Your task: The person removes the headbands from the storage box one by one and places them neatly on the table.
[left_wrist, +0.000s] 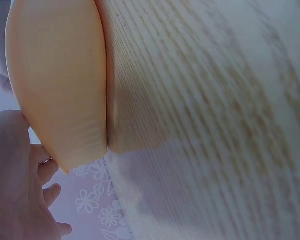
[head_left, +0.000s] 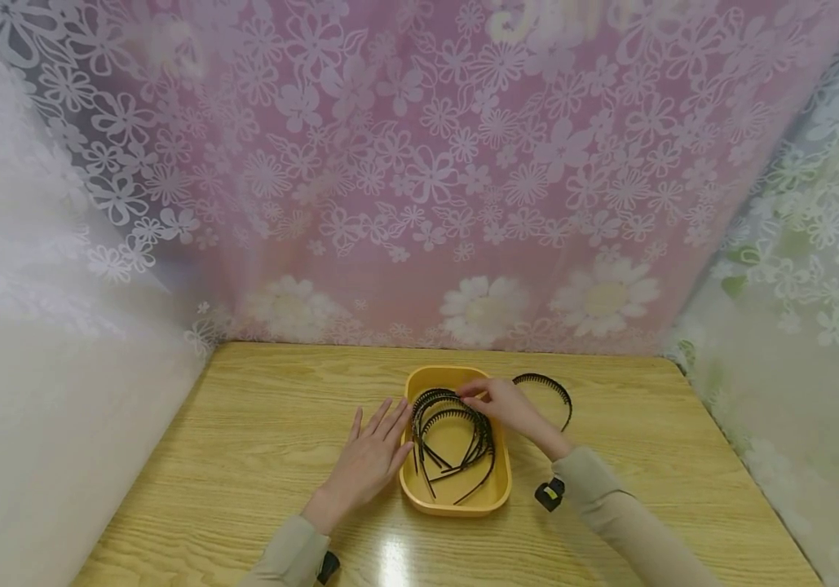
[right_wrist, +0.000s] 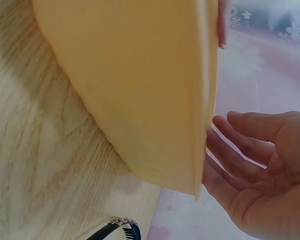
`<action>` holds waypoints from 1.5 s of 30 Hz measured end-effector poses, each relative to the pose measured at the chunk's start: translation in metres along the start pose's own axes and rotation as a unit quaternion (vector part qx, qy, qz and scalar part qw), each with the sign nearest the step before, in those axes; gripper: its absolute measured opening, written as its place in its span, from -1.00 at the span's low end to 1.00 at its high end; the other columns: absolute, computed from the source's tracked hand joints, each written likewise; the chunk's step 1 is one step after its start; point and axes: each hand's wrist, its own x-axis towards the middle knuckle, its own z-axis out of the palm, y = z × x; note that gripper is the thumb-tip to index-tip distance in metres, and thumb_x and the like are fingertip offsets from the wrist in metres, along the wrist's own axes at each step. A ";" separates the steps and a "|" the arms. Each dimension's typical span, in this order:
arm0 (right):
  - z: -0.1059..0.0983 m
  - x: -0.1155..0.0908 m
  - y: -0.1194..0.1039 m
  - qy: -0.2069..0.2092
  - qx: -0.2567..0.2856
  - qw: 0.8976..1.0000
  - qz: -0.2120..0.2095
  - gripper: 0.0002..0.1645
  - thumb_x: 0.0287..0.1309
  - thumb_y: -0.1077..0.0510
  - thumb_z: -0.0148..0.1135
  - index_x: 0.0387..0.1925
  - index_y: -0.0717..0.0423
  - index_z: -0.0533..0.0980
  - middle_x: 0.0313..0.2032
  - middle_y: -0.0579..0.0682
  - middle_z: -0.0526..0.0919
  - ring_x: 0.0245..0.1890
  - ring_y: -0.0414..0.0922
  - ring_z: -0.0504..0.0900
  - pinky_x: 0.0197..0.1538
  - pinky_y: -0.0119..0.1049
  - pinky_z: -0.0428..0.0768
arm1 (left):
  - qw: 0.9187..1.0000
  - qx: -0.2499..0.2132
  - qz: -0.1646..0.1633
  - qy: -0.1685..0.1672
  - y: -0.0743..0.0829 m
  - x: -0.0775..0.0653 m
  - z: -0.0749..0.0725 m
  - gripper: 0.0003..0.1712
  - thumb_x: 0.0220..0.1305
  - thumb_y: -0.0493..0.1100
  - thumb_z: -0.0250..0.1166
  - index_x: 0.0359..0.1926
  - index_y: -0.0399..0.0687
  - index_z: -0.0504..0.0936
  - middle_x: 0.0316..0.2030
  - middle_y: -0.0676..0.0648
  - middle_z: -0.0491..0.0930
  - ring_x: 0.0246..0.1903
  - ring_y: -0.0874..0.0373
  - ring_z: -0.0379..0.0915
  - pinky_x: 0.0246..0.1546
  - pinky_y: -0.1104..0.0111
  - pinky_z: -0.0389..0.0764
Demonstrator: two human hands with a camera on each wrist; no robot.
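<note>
A yellow plastic bin (head_left: 456, 511) sits on the table with several black toothed headbands (head_left: 452, 414) piled inside it. My left hand (head_left: 371, 458) lies along the bin's left side with fingers spread and straight, its fingertips at the rim; the left wrist view shows the left hand (left_wrist: 20, 185) beside the bin wall (left_wrist: 60, 75). Over the right rim reaches my right hand (head_left: 503, 403), pinching the top of a headband at the back of the pile. In the right wrist view the right hand's (right_wrist: 270, 155) fingertips are partly hidden behind the bin's rim (right_wrist: 202, 100).
One more black headband (head_left: 562, 395) lies on the wooden table (head_left: 280, 408) right of the bin, behind my right forearm; a patterned end of a headband (right_wrist: 122, 222) shows in the right wrist view. Flowered curtains (head_left: 419, 163) enclose the table at the back and both sides.
</note>
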 end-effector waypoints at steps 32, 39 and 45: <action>0.007 -0.003 -0.005 -0.036 -0.064 0.996 -0.052 -0.77 0.39 0.16 0.25 -0.05 0.08 0.75 -0.07 0.02 0.75 -0.20 -0.11 0.68 -0.28 -0.31 0.57 | 1.000 0.002 0.004 0.007 0.000 0.001 0.000 -0.32 0.59 0.06 0.01 0.57 -0.11 0.18 0.55 -0.09 0.15 0.54 -0.13 0.00 0.45 -0.27 0.01; 0.002 -0.009 0.000 -0.072 0.007 0.993 -0.092 -0.68 0.49 0.12 0.13 0.10 0.11 0.67 0.04 0.01 0.74 -0.03 -0.07 0.71 -0.01 -0.18 0.69 | 1.000 0.002 -0.002 0.002 0.000 0.001 0.001 -0.33 0.59 0.06 0.00 0.57 -0.11 0.18 0.55 -0.09 0.14 0.55 -0.12 -0.03 0.46 -0.26 -0.01; -0.006 -0.016 0.001 -0.092 0.080 0.991 -0.062 -0.64 0.51 0.06 0.10 0.18 0.00 0.64 0.12 0.00 0.70 0.00 -0.02 0.70 -0.02 -0.27 0.65 | 1.000 -0.002 -0.006 0.000 0.001 0.000 0.000 -0.32 0.60 0.06 0.00 0.57 -0.10 0.17 0.56 -0.07 0.13 0.56 -0.08 -0.08 0.47 -0.25 -0.02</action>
